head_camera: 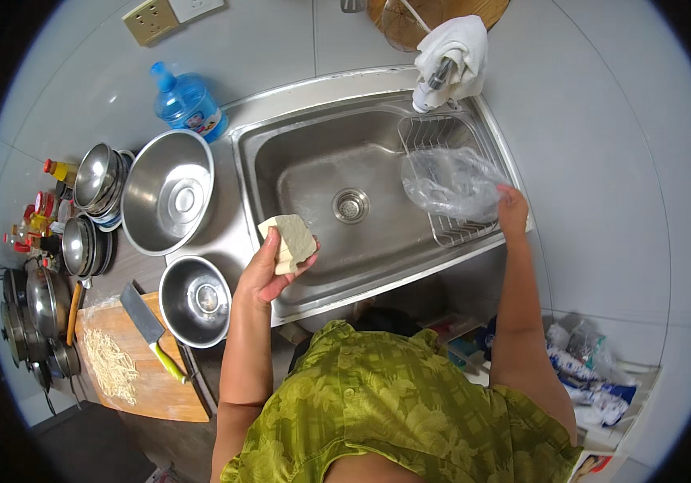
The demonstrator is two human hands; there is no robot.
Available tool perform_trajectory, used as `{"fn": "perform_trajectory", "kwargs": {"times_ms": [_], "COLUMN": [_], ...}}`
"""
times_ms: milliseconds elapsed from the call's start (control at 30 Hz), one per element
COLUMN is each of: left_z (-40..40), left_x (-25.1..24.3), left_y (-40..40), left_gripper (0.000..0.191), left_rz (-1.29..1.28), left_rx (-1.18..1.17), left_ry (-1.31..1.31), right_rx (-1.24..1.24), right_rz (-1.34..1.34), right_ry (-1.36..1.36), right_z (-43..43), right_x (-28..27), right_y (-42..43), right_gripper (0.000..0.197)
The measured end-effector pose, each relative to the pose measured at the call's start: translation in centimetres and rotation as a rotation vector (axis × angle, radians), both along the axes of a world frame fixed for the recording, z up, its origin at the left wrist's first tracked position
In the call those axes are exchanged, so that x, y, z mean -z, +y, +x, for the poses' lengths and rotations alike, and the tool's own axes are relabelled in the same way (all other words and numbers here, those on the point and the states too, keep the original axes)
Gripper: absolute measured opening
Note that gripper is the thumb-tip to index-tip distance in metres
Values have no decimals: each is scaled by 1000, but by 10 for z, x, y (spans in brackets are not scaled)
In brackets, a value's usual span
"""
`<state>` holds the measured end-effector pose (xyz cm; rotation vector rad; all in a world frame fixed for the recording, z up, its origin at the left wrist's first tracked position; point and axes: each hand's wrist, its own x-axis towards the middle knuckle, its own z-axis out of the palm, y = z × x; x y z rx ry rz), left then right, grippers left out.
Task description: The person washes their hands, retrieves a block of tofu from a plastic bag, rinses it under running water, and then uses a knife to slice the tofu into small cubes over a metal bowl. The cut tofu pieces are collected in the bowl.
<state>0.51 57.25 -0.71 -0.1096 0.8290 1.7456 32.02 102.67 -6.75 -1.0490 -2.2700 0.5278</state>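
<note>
My left hand (pixel 276 268) grips a pale block of tofu (pixel 290 240) above the left edge of the stainless steel sink (pixel 297 175). At the sink's right side, my right hand (pixel 511 208) pinches the end of a clear plastic bag (pixel 454 181), which lies over a wire rack (pixel 463 232). Left of the sink stand a large steel bowl (pixel 167 193) and a smaller steel bowl (pixel 194 302). A cleaver with a green handle (pixel 143 314) rests on the wooden cutting board (pixel 164 401), beside a heap of thin pale strips (pixel 109 367).
A faucet (pixel 441 73) draped with a white cloth (pixel 463 45) rises behind the sink. A blue plastic bottle (pixel 185 102) is near the wall. Stacked bowls (pixel 96 175), condiment bottles (pixel 37 223) and lidded pans (pixel 46 302) crowd the far left. Plastic packages (pixel 593 374) lie at lower right.
</note>
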Motion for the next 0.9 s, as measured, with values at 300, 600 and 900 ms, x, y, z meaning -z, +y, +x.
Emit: {"fn": "perform_trajectory", "kwargs": {"times_ms": [300, 600, 900], "left_z": [20, 17, 9], "left_x": [23, 32, 63], "left_y": [88, 166, 216], "left_gripper": [51, 85, 73], "left_rz": [-35, 165, 132], "left_rx": [-62, -95, -167], "left_ry": [18, -298, -408], "right_rx": [-173, -11, 97], "right_rz": [62, -621, -1196], "right_ry": [-720, -179, 351], "right_z": [-62, -207, -218], "right_x": [-107, -59, -26], "right_y": [4, 79, 94], "right_gripper": [34, 44, 28]}}
